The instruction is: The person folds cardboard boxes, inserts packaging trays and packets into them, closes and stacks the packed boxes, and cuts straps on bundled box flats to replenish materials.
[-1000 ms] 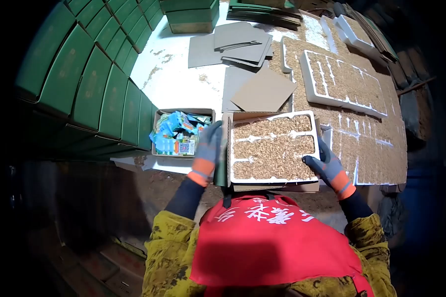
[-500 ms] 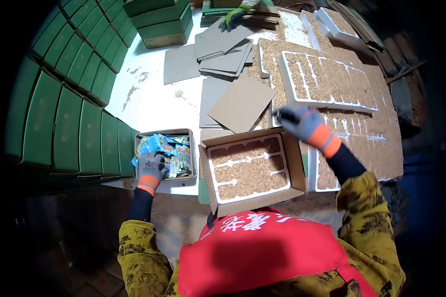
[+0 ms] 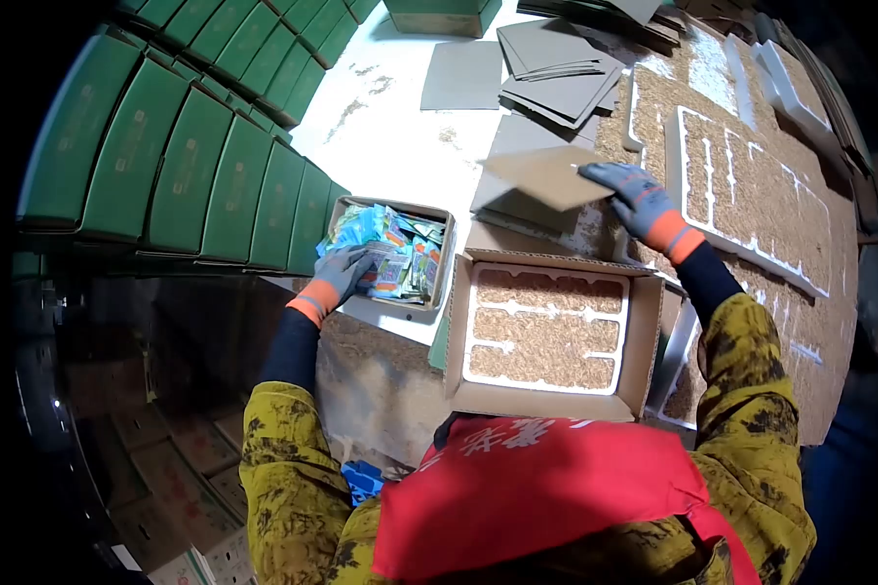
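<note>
My gloved left hand (image 3: 343,273) rests at the near left of a small cardboard box. Its fingers lie stretched over the blue and green sachets (image 3: 390,261) inside; I cannot make out a sachet held in them. My right hand (image 3: 634,193), also gloved, pinches the right corner of a brown cardboard sheet (image 3: 548,178). That sheet is tilted, slightly blurred, and raised over grey sheets. Before me stands an open carton (image 3: 644,341). In it sits a white foam tray (image 3: 546,388) with compartments filled level with brown granules.
Green boxes (image 3: 190,185) stand in rows along the left. Loose grey sheets (image 3: 556,63) are piled beyond the carton. More granule-covered foam trays (image 3: 751,195) spread over the right of the table. Stacked cartons (image 3: 171,478) sit on the floor at lower left.
My right hand has taken hold of the brown sheet and lifted it at one corner. My left hand stays at the sachets, fingers now straighter. The view has shifted, and the other person's glove is out of sight.
</note>
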`<state>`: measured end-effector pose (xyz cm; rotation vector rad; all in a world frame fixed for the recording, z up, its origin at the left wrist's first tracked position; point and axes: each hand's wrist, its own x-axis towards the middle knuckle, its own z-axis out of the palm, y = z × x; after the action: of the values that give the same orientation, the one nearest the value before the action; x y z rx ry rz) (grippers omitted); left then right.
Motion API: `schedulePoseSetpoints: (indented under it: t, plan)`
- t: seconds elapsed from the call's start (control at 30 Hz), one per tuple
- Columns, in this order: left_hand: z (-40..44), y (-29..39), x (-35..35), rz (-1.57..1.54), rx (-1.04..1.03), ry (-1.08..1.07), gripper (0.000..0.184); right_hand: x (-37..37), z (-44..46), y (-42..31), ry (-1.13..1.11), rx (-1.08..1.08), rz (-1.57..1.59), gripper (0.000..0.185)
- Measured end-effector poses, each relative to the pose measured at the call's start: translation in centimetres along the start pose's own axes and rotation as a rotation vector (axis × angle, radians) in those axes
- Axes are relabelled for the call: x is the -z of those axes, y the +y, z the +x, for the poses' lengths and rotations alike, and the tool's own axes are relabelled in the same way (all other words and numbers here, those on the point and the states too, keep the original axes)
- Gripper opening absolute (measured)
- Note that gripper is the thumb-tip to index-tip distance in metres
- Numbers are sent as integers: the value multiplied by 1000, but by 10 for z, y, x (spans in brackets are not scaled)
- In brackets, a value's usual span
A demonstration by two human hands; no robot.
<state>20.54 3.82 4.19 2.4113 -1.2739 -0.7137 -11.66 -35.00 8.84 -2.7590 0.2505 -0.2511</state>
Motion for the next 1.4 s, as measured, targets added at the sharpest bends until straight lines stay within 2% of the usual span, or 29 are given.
schedulePoseSetpoints:
  t: [0.03, 0.1, 0.2, 0.23, 0.3, 0.37, 0.4, 0.43, 0.5, 0.57, 0.63, 0.67, 0.7, 0.77, 0.83, 0.9, 0.93, 0.97, 1.0, 1.03, 1.07, 1.1, 1.17, 1.2, 1.23, 1.27, 1.3, 1.4]
  plan:
    - [-2, -1, 2, 17, -20, 9, 33, 12, -8, -7, 69, -81, 222, 42]
    - [-9, 0, 3, 46, -68, 31, 32, 25, -35, -17, 230, -306, 415, 37]
    - [-15, 21, 6, -117, -54, 292, 23, 46, -85, -38, 387, -479, 542, 34]
    - [-18, 34, 11, -214, -53, 364, 22, 47, -101, -46, 543, -423, 548, 34]
    - [-42, 146, 35, -166, -382, 451, 23, 69, -122, -78, 640, -430, 371, 36]
    - [-51, 200, 5, -62, -748, 481, 28, 78, -132, -114, 739, -344, -27, 46]
    - [-63, 227, -16, 77, -767, 359, 33, 92, -127, -141, 634, -258, -66, 54]
    - [-77, 245, -30, 224, -780, 243, 38, 86, -129, -150, 623, -167, -188, 58]
    - [-87, 232, -56, 246, -716, 291, 49, 72, -126, -179, 465, -33, -316, 51]
    - [-94, 208, -54, 103, -537, 484, 49, 33, -121, -200, 203, 40, -340, 40]
    - [-98, 191, -73, -849, -230, 621, 43, -13, -114, -216, -122, -24, -145, 31]
    - [-98, 178, -84, -752, -268, 565, 43, -38, -119, -211, -233, -10, -65, 31]
    - [-93, 161, -95, -652, -306, 513, 44, -47, -116, -205, -373, -29, 172, 37]
    - [-81, 125, -116, -452, -380, 413, 45, -53, -114, -196, -551, -157, 333, 41]
    - [-73, 109, -127, -254, -441, 315, 46, -39, -123, -196, -450, -201, 368, 41]
    - [-92, 143, -83, -395, -474, 269, 50, -3, -134, -199, -302, -282, 377, 40]
    - [-99, 156, -68, -464, -489, 245, 53, 10, -147, -188, -83, -262, 502, 37]
    - [-98, 153, -67, -484, -500, 213, 54, 31, -155, -185, 41, -387, 568, 38]
    - [-96, 147, -66, -502, -510, 182, 56, 41, -165, -171, 152, -532, 794, 43]
    - [-94, 140, -68, -519, -518, 147, 58, 41, -178, -147, 230, -578, 747, 44]
    - [-85, 129, -83, -483, -631, 116, 56, 32, -185, -135, 375, -660, 945, 46]
    - [-77, 134, -98, -698, -670, -24, 50, 21, -188, -122, 518, -739, 1142, 50]
    - [-69, 144, -133, -1094, 60, -120, 51, -30, -191, -98, 329, -833, 1283, 63]
    - [-61, 139, -150, -955, 34, -74, 57, -54, -185, -100, 195, -860, 1196, 82]
    - [-56, 137, -161, -816, 15, -30, 64, -91, -182, -86, 94, -803, 741, 100]
    - [-54, 143, -160, -876, 23, -27, 55, -97, -170, -99, 118, -902, 612, 105]
    - [-57, 146, -161, -947, 31, -51, 55, -100, -164, -112, 145, -1000, 479, 111]
    - [-67, 164, -145, -1134, 98, -121, 52, -109, -174, -91, 145, -868, 446, 103]
